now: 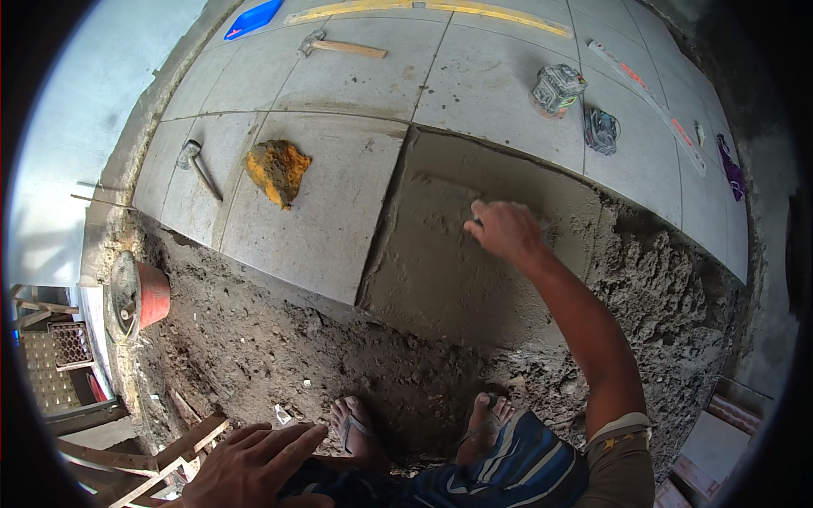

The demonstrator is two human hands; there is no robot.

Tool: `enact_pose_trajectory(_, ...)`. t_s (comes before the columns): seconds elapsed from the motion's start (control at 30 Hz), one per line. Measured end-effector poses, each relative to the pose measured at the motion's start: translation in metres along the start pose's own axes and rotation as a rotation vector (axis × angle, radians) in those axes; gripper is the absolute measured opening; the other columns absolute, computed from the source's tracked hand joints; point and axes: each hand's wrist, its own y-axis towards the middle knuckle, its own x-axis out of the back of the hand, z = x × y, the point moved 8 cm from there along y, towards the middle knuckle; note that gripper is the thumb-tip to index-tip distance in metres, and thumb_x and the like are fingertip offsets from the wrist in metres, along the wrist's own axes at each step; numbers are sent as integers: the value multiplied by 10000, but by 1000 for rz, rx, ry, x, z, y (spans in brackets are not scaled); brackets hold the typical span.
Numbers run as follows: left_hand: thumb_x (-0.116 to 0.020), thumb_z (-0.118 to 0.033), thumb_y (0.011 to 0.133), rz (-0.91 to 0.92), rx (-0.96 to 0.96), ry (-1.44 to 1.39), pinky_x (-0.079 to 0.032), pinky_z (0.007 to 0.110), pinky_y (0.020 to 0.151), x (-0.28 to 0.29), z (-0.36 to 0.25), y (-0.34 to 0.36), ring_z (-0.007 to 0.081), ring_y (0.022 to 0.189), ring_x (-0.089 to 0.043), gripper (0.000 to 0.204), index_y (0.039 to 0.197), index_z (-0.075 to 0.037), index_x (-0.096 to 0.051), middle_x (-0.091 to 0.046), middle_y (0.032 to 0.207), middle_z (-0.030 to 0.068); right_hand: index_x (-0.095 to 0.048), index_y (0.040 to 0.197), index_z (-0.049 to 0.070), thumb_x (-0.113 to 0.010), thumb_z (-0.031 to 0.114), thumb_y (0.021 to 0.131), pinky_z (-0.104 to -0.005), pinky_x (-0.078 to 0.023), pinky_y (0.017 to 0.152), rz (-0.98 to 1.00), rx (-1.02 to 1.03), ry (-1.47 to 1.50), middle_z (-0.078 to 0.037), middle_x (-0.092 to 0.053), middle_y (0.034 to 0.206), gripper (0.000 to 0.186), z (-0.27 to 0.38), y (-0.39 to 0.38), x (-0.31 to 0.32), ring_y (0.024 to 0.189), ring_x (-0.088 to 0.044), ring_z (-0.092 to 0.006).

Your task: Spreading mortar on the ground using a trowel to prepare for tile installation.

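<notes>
My right hand [506,230] is closed round the handle of a trowel [447,193], its flat blade coated in grey mortar and hard to tell from the bed beneath. The blade lies flat on a smooth square of wet mortar [449,288], which borders the laid grey tiles [322,229]. My left hand [254,461] is near my left knee at the lower edge, fingers stretched out and holding nothing. An orange sponge [278,172] smeared with mortar sits on the tile left of the wet square.
On the tiles lie a mallet [199,168], a hammer [343,47], a yellow level [423,7], a straightedge [652,106], a mortar-spattered laser level [557,89] and a dark pouch [600,131]. A red bucket [152,294] stands left. Rough mortar [669,288] lies right; my feet stand on bare dirt.
</notes>
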Motion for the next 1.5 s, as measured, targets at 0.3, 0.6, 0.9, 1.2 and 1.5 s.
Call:
enact_pose_trajectory(0.3, -820, -362, 769, -58, 11, 19, -462, 484, 1036, 7, 2, -3, 383, 1221, -604, 839, 1495, -83, -507, -615, 1401, 178, -681, 1190, 71, -672, 379, 964, -509, -551, 907, -31, -325, 64, -214, -735, 1108, 382, -61, 18, 31, 1064, -699, -401)
enact_pose_trajectory(0.6, -780, -462, 794, 3, 35, -24, -422, 510, 1084, 2, 14, -8, 382, 1254, -592, 853, 1520, -121, -491, -592, 1447, 156, -573, 1364, 37, -650, 260, 996, -312, -533, 583, -137, -670, 1158, -111, -666, 957, 437, -54, -155, 4, 685, -650, -144)
enact_pose_trajectory(0.9, -739, -515, 846, -25, -90, 20, -444, 500, 1082, -5, -5, -21, 399, 1256, -594, 824, 1499, -70, -504, -601, 1424, 181, -573, 1228, 54, -555, 211, 1068, -274, -423, 416, -371, -354, 1832, -11, -529, 799, 225, 79, -25, -48, 516, -494, -89)
enact_pose_trajectory(1.2, -781, -460, 813, -69, -110, -10, -476, 505, 1037, -7, -16, -40, 427, 1201, -616, 824, 1444, 12, -538, -635, 1347, 233, -598, 1132, 55, -551, 213, 1063, -290, -419, 382, -427, -386, 1675, -9, -525, 721, 178, 98, 52, -75, 485, -499, -89)
enact_pose_trajectory(1.5, -778, -423, 815, -37, -154, 50, -457, 521, 1039, -3, -11, -28, 448, 1202, -589, 868, 1494, 20, -468, -598, 1375, 255, -627, 1086, 76, -582, 246, 1035, -285, -435, 390, -463, -502, 1523, 0, -548, 737, 183, -20, -39, -60, 501, -507, -85)
